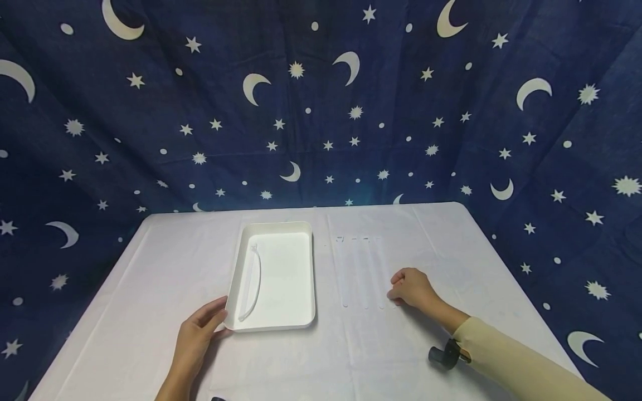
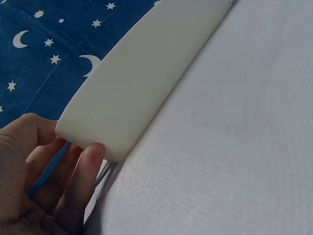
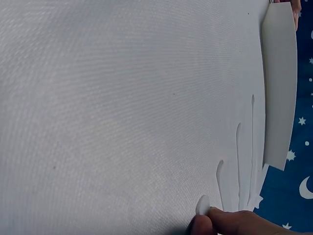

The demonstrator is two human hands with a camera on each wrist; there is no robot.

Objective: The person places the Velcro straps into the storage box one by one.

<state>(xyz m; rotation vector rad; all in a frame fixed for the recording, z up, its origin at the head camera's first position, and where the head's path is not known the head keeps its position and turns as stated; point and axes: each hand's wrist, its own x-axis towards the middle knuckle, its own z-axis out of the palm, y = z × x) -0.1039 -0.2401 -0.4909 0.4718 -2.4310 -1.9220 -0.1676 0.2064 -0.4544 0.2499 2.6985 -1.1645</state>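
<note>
A shallow white tray (image 1: 286, 327) lies on the table, with a curved narrow white strip (image 1: 258, 284) along its left side. My left hand (image 1: 198, 331) holds the tray's near left corner; the left wrist view shows fingers at the rim and against the outer wall (image 2: 122, 83). Right of the tray, several thin, pale, round-ended strips (image 1: 363, 273) lie side by side, hard to see against the cloth. At the rightmost one, my right hand (image 1: 411, 287) pinches the near end between thumb and finger; this rounded white tip (image 3: 202, 204) shows in the right wrist view.
A white cloth (image 1: 170, 256) covers the table. Behind it and along both sides hangs a dark blue curtain (image 1: 321, 111) with moons and stars. A black device (image 1: 445, 355) is strapped to the right wrist, beside a pale yellow sleeve (image 1: 511, 356).
</note>
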